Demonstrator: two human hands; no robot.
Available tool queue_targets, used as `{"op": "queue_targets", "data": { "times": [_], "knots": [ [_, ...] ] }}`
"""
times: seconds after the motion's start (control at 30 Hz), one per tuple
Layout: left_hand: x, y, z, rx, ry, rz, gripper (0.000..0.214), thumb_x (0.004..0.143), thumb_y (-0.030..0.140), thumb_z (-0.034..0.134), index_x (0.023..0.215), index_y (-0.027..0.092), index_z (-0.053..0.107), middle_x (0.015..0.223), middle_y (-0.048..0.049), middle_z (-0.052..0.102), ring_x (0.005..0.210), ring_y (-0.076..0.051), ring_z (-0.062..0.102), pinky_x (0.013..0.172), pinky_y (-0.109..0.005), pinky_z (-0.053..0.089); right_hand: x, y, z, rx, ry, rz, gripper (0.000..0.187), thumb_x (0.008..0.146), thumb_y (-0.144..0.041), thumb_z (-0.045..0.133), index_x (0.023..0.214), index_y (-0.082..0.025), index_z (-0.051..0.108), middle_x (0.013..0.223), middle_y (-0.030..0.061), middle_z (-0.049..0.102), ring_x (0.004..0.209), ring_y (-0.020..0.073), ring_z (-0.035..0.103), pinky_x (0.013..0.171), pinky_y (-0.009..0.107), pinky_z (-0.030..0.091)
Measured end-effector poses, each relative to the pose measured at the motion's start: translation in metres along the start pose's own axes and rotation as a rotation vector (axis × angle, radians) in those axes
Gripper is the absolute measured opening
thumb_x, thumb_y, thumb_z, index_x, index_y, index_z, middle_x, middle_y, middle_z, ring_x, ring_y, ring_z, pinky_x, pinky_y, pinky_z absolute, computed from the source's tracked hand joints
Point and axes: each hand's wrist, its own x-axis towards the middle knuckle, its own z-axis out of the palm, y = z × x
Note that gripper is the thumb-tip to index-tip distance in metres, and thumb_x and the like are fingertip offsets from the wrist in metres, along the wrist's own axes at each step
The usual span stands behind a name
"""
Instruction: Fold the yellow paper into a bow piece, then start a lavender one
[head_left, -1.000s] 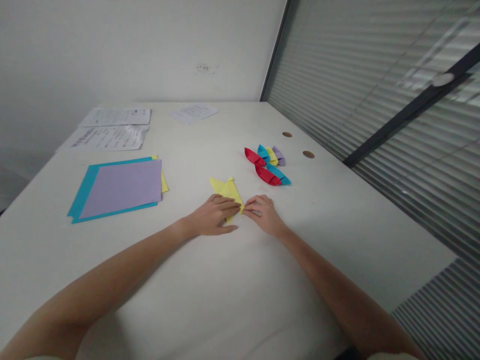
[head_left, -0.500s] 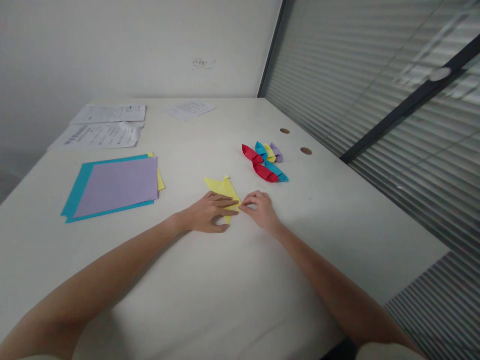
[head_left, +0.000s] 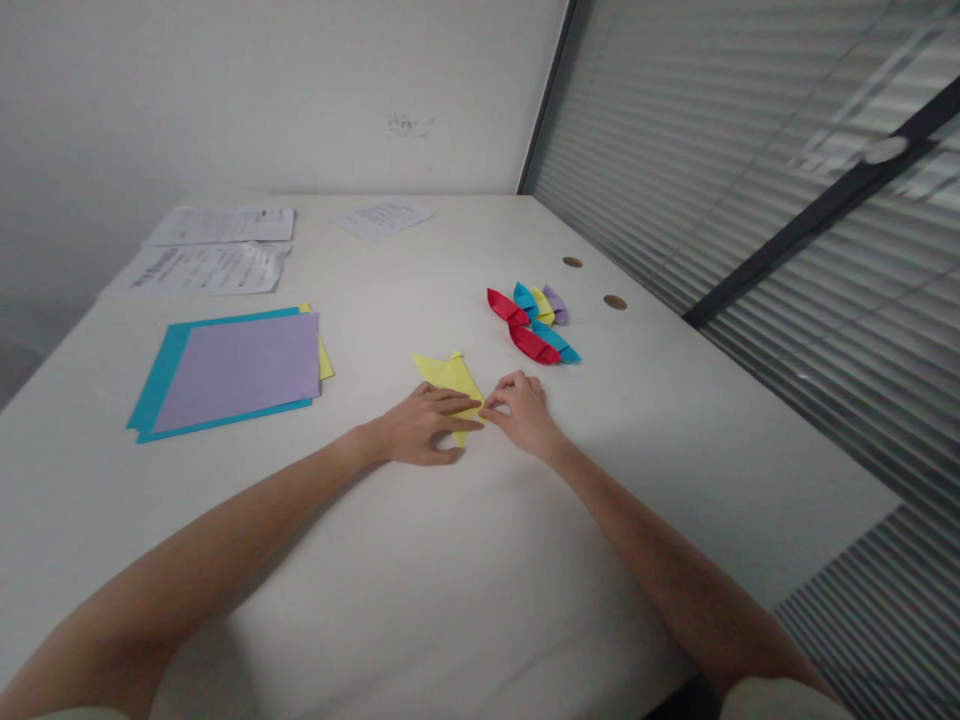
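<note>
Sheet stack (head_left: 238, 372) left of folded paper (head_left: 451, 375); folded pieces (head_left: 532, 342) behind, right

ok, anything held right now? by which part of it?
Yellow paper, by its right corner: the right hand appears to pinch it there. The left hand lies over it, fingers spread.

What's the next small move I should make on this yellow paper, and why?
I'd probably press the right corner of the yellow paper down with the right hand. Its thumb and fingertips appear to pinch that corner, while the left hand lies spread across the paper, which should steady it against slipping.
</note>
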Motion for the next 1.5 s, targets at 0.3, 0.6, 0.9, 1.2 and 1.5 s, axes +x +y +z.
{"op": "queue_targets", "data": {
  "times": [0.3, 0.6, 0.9, 1.2, 1.5],
  "knots": [
    [0.0, 0.0, 0.003, 0.017, 0.02, 0.007, 0.053, 0.086, 0.04, 0.055, 0.137, 0.025, 0.05, 0.141, -0.0119, 0.052, 0.127, -0.03, 0.049, 0.099, -0.045, 0.034, 0.0, -0.003, -0.006, -0.022, -0.059, 0.01, 0.008, 0.081, -0.035, 0.071, 0.082, -0.028, 0.073, 0.104, 0.0066, 0.05, 0.101, 0.0265, 0.046, 0.092, 0.045, 0.037],
    [0.001, 0.002, 0.001, 0.059, 0.019, -0.001, 0.047, 0.087, 0.04, 0.053, 0.131, 0.024, 0.055, 0.138, -0.0132, 0.053, 0.121, -0.029, 0.052, 0.096, -0.044, 0.034, -0.004, -0.003, 0.004, -0.042, -0.018, 0.106, 0.019, 0.083, -0.045, 0.066, 0.084, -0.026, 0.069, 0.107, 0.0074, 0.052, 0.105, 0.0281, 0.047, 0.091, 0.045, 0.038],
    [-0.001, 0.0, 0.003, 0.051, 0.033, 0.001, 0.047, 0.087, 0.042, 0.053, 0.13, 0.025, 0.057, 0.139, -0.0124, 0.053, 0.122, -0.028, 0.052, 0.097, -0.043, 0.035, -0.007, 0.013, -0.016, 0.257, -0.006, -0.229, 0.018, 0.092, -0.027, 0.053, 0.093, -0.021, 0.07, 0.09, 0.0055, 0.065, 0.087, 0.018, 0.061, 0.084, 0.034, 0.047],
    [-0.001, 0.001, 0.001, 0.067, 0.0, 0.006, 0.047, 0.088, 0.042, 0.052, 0.132, 0.025, 0.056, 0.142, -0.013, 0.05, 0.126, -0.028, 0.05, 0.097, -0.043, 0.035, -0.016, 0.018, -0.015, 0.062, -0.108, -0.478, 0.026, 0.093, -0.02, 0.053, 0.107, -0.026, 0.073, 0.096, 0.0079, 0.061, 0.093, 0.0197, 0.055, 0.086, 0.038, 0.045],
    [-0.001, 0.001, 0.001, 0.058, 0.016, 0.007, 0.048, 0.088, 0.041, 0.053, 0.134, 0.024, 0.054, 0.141, -0.0138, 0.051, 0.127, -0.028, 0.05, 0.096, -0.043, 0.036, -0.017, 0.016, -0.018, 0.024, -0.119, -0.486, 0.027, 0.092, -0.018, 0.052, 0.108, -0.027, 0.072, 0.097, 0.0077, 0.059, 0.094, 0.0201, 0.052, 0.087, 0.038, 0.044]
  ]
}}
